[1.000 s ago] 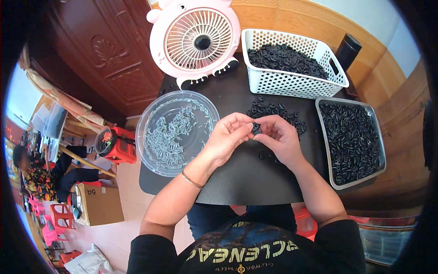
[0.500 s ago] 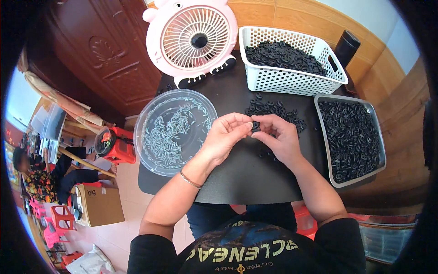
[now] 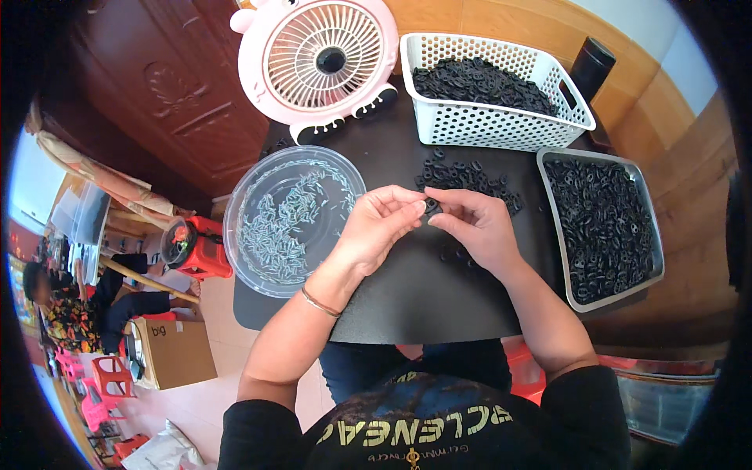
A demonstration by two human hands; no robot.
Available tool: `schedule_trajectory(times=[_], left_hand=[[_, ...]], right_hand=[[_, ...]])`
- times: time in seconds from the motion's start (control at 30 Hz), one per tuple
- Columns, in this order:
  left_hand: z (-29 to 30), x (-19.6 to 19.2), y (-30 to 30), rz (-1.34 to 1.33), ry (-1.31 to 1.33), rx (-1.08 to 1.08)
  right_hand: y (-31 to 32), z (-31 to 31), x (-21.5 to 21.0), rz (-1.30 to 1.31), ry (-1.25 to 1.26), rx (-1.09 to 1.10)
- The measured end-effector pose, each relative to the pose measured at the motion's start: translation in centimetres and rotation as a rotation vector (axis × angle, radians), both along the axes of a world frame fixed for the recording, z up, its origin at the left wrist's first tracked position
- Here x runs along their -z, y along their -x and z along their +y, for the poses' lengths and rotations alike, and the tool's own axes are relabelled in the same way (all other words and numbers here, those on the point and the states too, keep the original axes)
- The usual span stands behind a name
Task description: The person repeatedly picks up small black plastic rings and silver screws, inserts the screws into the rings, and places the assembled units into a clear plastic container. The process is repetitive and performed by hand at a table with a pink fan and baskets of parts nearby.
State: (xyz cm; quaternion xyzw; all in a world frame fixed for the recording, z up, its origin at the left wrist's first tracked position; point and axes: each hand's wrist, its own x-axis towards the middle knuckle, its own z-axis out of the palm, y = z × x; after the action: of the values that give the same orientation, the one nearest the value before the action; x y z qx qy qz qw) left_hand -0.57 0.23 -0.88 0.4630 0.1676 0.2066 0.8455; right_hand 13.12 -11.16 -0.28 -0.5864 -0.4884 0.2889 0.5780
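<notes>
Over the middle of the dark table, my left hand [image 3: 377,229] and my right hand [image 3: 482,229] meet at the fingertips. Both are closed on one small black part [image 3: 432,207] with a hole in it, pinched between thumbs and forefingers. Just beyond the hands lies a loose pile of similar black parts [image 3: 468,178], and a few more sit partly hidden beside my right hand. To the left of my left hand, a clear round tub [image 3: 229,235] holds many short silvery pins [image 3: 274,239]. Fingers cover much of the held part.
A white perforated basket [image 3: 501,131] heaped with black pieces stands at the far right. Nearer on the right is a pale-rimmed tray [image 3: 564,270] full of black parts. A pink fan [image 3: 329,59] and a dark cylinder [image 3: 593,66] stand behind. A person [image 3: 74,313] sits at far left.
The view has shifted slightly. My fingertips have moved a little on the black part, and its face with the hole shows more now. Both hands still grip it.
</notes>
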Motion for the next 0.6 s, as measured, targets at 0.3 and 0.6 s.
schedule_trajectory(times=[0.3, 0.6], left_hand=[[-0.07, 0.18, -0.34, -0.026, 0.049, -0.049], [-0.30, -0.44, -0.37, 0.013, -0.023, -0.075]], right_hand=[[0.48, 0.37, 0.16, 0.195, -0.061, 0.063], [0.36, 0.22, -0.04, 0.238, -0.031, 0.047]])
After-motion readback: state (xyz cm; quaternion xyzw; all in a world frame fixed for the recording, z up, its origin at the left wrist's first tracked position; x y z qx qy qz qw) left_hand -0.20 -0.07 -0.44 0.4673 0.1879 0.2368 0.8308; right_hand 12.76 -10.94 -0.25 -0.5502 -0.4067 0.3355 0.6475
